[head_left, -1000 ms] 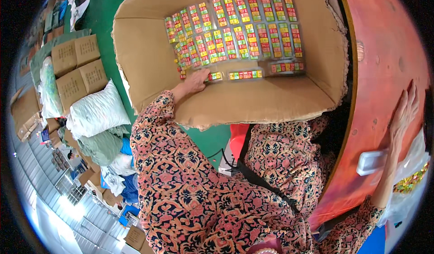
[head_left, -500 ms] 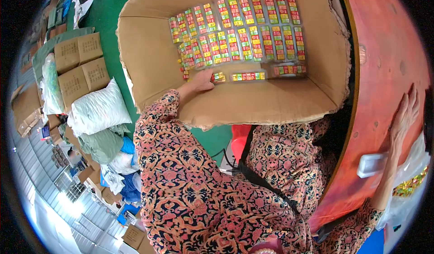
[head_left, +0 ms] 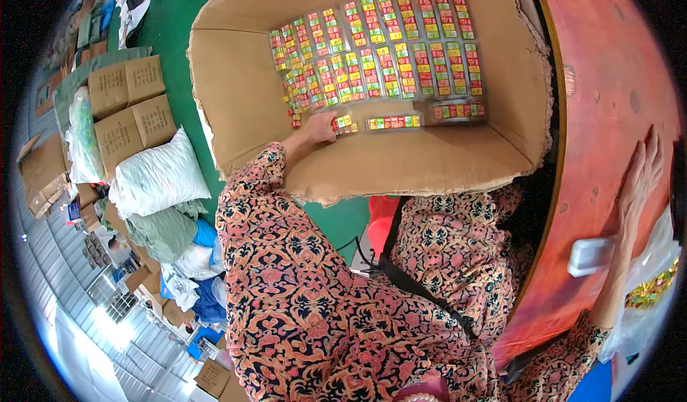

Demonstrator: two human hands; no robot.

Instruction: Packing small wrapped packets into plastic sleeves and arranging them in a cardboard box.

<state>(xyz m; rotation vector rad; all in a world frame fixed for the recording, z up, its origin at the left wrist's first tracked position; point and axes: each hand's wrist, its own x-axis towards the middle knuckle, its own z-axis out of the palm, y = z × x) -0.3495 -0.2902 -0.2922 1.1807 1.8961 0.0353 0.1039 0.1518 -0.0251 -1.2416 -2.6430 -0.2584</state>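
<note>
A large open cardboard box (head_left: 422, 162) stands in front of me, lined with rows of clear plastic packs (head_left: 390, 69) of small red, yellow and green pieces. My left hand (head_left: 315, 129) reaches inside, at the near left of the rows. It is closed on the end of one such pack (head_left: 346, 124), its fingertips partly hidden. To the right of that pack lie another pack (head_left: 393, 122) and a further one (head_left: 458, 111), both sideways. Far to the right, my right hand (head_left: 644, 173) rests flat on a red tabletop (head_left: 594, 109), fingers stretched out, holding nothing.
A small pale plastic container (head_left: 592, 257) sits beside my right forearm. Clear bags (head_left: 640, 280) with shiny gold and red contents lie at the table's right edge. On the left, stacked cartons (head_left: 129, 109) and a stuffed white sack (head_left: 161, 173) stand near the green floor (head_left: 170, 33).
My left hand has shifted very slightly, and the pack at its fingers shows a little more. My right hand stays flat on the tabletop.
</note>
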